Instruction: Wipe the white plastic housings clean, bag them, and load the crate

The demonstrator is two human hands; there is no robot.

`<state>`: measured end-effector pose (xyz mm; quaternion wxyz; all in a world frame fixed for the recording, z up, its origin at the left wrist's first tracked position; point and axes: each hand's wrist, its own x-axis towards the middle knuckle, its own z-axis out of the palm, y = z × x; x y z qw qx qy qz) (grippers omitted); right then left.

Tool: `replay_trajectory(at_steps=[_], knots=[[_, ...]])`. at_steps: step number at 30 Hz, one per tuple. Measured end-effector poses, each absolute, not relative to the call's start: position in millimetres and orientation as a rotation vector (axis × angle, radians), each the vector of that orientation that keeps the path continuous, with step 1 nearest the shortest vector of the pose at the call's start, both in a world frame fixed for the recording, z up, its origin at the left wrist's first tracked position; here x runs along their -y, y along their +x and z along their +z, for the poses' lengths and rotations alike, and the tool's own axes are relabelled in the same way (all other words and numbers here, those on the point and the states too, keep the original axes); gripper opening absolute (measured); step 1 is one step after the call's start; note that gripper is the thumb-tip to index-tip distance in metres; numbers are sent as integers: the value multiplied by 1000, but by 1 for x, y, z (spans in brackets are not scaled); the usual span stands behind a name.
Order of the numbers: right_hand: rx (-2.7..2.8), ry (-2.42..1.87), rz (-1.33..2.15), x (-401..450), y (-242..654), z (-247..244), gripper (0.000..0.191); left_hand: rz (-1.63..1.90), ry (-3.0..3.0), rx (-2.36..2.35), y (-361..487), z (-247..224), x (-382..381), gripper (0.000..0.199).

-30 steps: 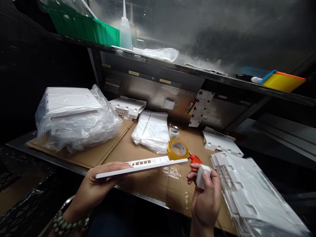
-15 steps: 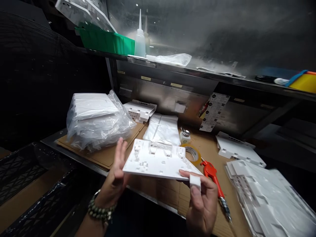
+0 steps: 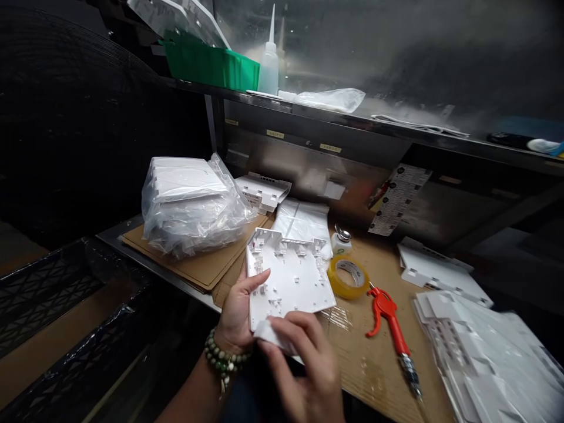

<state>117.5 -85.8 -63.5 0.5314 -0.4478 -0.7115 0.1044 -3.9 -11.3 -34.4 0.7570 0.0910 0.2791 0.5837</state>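
Observation:
My left hand (image 3: 235, 314) is closed around the left edge of a white plastic cover (image 3: 286, 276), thumb on its face. The cover's inner side, with small clips and posts, faces me. In my right hand (image 3: 308, 358) a small white wiping pad (image 3: 269, 333) is pinched against the cover's near lower-left edge; whether it is cloth or foam I cannot tell. Close by on the right are a roll of yellow tape (image 3: 348, 277), a small white pump bottle (image 3: 341, 239) and a red air blow gun (image 3: 388, 317) with its hose.
Bagged white covers (image 3: 194, 205) are stacked on cardboard at the left, and wrapped ones (image 3: 489, 358) lie at the right. Behind are flat plastic bags (image 3: 304, 218). A metal shelf (image 3: 308, 113) bears a green bin (image 3: 211, 66) and a squeeze bottle (image 3: 268, 69). A black crate (image 3: 57, 299) stands lower left.
My left hand has gone from open beside the cover to gripping it. The cover has turned to show its inner face. My right hand has moved the pad left to its lower edge.

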Motion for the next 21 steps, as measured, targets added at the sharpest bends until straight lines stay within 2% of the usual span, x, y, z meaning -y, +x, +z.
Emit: replay_trajectory(at_steps=[3, 14, 18, 21], knots=[[1711, -1040, 259, 88, 104, -64, 27, 1327, 249, -607, -1, -33, 15, 81], [1774, -1060, 205, 87, 110, -66, 26, 1295, 224, -648, -5, -40, 13, 74], [1659, -1260, 110, 80, 155, -76, 23, 1256, 118, -733, -29, -44, 5, 68], [1439, -1423, -33, 78, 200, -83, 19, 1236, 42, -623, -54, -51, 0, 67]])
